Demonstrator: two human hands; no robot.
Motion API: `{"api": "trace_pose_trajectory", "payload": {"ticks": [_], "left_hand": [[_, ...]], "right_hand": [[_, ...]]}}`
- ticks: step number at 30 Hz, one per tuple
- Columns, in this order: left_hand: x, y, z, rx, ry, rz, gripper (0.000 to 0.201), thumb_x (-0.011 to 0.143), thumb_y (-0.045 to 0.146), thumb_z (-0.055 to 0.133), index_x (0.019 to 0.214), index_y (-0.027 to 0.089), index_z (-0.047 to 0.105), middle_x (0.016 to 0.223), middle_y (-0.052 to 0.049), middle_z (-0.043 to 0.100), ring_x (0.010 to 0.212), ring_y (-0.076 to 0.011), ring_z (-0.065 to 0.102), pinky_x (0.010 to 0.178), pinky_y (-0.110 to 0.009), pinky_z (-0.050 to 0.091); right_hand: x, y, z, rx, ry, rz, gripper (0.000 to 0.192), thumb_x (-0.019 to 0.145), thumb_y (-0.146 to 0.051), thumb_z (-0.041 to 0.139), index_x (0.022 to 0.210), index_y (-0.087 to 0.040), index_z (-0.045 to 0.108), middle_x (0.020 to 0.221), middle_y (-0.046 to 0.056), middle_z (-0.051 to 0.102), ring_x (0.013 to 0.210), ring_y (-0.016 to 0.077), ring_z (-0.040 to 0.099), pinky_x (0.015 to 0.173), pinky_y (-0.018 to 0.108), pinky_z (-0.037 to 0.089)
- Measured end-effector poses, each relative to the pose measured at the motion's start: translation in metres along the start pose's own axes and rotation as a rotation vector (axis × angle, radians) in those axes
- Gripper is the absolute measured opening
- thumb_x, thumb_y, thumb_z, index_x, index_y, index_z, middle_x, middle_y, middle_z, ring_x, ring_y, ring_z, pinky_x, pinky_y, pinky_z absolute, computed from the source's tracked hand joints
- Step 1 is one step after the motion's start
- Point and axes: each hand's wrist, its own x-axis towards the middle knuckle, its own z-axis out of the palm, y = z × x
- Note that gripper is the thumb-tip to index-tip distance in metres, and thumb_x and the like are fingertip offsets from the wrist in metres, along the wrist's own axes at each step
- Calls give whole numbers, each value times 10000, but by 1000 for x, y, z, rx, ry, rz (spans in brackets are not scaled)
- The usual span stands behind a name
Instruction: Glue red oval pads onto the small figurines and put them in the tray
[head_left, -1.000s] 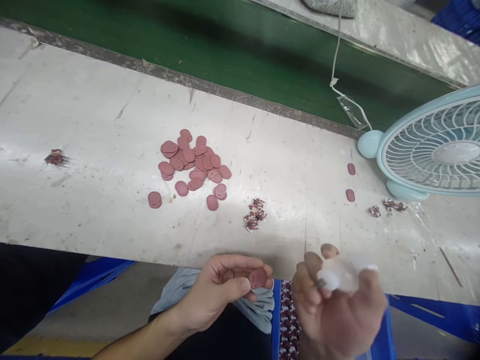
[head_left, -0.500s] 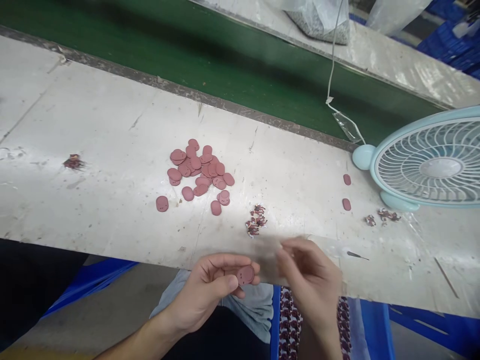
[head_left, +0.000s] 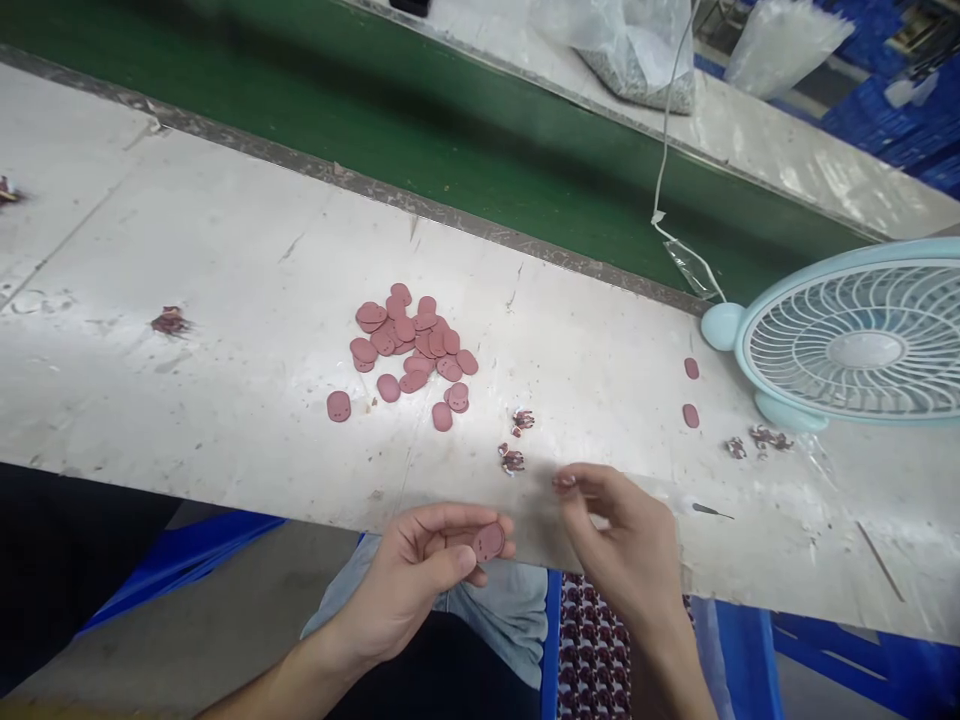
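Observation:
My left hand (head_left: 439,555) is closed around a reddish-brown oval disc (head_left: 489,541) with small holes, held between thumb and fingers above the table's near edge. To its right, my right hand (head_left: 619,520) pinches a small brown-and-white figurine (head_left: 564,482) at its fingertips, apart from the disc. Just beyond both hands lie a few more small figurines (head_left: 512,459) on the white tabletop. Farther off and to the left is a loose pile of reddish-brown oval discs (head_left: 405,328), with a single disc (head_left: 339,406) lying apart from it.
A light-blue fan (head_left: 862,340) stands at the right, with two discs and several figurines near it. A thin dark pointed tool (head_left: 711,511) lies right of my right hand. Below the table edge sits a blue crate (head_left: 551,640) with rows of figurines. A green channel (head_left: 465,140) runs behind.
My right hand has picked up one figurine from the small group beyond my hands, leaving fewer there. My left hand keeps hold of the disc. The view has shifted slightly.

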Motion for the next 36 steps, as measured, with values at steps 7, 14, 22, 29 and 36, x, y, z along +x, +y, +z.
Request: {"api": "trace_pose_trajectory", "payload": {"ticks": [7, 14, 22, 29, 36], "left_hand": [[0, -4, 6, 123, -17, 115, 263, 860, 208, 779, 1116, 266, 781, 1191, -65, 773, 1031, -188, 728, 870, -231, 597], [-4, -10, 7, 212, -19, 141, 292, 874, 188, 759, 1150, 284, 768, 1232, -61, 755, 1042, -200, 732, 930, -273, 607], [-2, -10, 12, 215, -13, 181, 298, 859, 180, 775, 1139, 284, 769, 1196, -51, 770, 1023, -180, 742, 920, -241, 613], [-1, -11, 13, 197, -38, 135, 292, 864, 173, 769, 1139, 270, 768, 1196, -57, 769, 1038, -191, 739, 921, -256, 617], [-3, -13, 16, 119, -13, 128, 239, 850, 153, 782, 1069, 248, 770, 1152, -56, 783, 991, -172, 748, 874, -243, 621]], "right_hand": [[-37, -37, 17, 862, -76, 151, 93, 936, -203, 666, 970, -266, 726, 952, 25, 653, 797, 159, 677, 670, 253, 605], [-41, -37, 21, 755, -82, 194, 86, 930, -191, 688, 932, -259, 740, 862, 14, 717, 765, 147, 682, 704, 233, 588], [-43, -34, 21, 781, -62, 172, 125, 939, -167, 684, 970, -267, 752, 933, 26, 759, 841, 161, 727, 743, 234, 596], [-47, -29, 21, 756, -66, 119, 141, 959, -169, 664, 1012, -282, 731, 968, 20, 732, 892, 162, 716, 768, 248, 596], [-47, -30, 18, 825, -94, 182, 95, 937, -205, 708, 987, -275, 748, 915, 14, 737, 791, 134, 692, 715, 220, 593]]}}
